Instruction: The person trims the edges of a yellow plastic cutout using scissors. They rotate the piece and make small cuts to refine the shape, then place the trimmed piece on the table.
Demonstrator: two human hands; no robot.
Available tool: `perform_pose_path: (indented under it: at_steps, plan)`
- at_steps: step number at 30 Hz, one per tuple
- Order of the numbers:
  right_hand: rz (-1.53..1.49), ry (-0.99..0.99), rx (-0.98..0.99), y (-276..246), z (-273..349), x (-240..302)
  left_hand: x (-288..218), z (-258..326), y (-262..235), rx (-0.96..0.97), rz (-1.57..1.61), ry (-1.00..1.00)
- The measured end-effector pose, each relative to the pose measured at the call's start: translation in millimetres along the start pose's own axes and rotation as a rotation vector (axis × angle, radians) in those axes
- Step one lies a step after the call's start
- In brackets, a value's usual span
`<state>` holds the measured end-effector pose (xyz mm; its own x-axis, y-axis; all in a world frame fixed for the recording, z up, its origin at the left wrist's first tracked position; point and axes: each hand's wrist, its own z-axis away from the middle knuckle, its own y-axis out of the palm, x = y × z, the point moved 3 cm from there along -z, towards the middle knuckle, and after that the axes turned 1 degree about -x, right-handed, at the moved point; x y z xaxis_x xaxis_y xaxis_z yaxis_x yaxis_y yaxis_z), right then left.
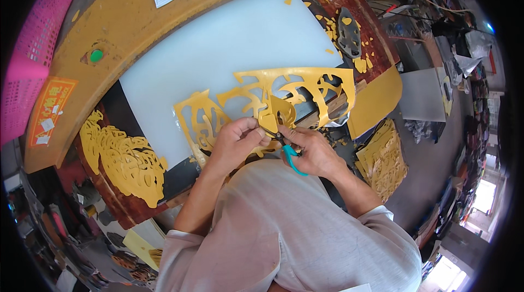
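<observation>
A yellow sheet [297,73] full of curved cut-outs, thin like leather or foam, lies across my lap and the near edge of the white board. My left hand [239,140] pinches a small yellow flap [268,122] of it between thumb and fingers. Teal-handled scissors [295,162] are gripped in my right hand [315,151]. Their blades point up and left toward the flap, close to my left fingertips. Whether the blades are cutting is hidden by the fingers and the sheet.
A white board [218,46] lies under a yellow machine beam [117,22] with a green button [96,55]. Curly yellow pieces [125,164] pile up at left. At right are a dark openwork die [349,33], small scraps, a plain yellow sheet [376,98] and stacked cut-out sheets [385,161].
</observation>
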<state>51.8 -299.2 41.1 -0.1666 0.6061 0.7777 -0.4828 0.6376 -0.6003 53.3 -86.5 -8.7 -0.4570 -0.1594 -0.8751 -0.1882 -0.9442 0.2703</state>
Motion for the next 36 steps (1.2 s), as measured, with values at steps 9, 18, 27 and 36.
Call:
perform_pose_path:
  at_steps: [9,18,27,36]
  plan:
    - [-0.030,0.060,0.019,3,7,-11,6,4,6,-0.012,0.013,-0.003]
    - [-0.098,0.121,-0.004,7,8,-10,7,7,9,-0.021,-0.023,0.024]
    - [-0.014,0.077,-0.006,8,11,-15,12,9,7,0.019,-0.062,0.014]
    - [0.002,0.072,0.001,7,12,-9,-5,5,-10,0.051,-0.142,-0.026]
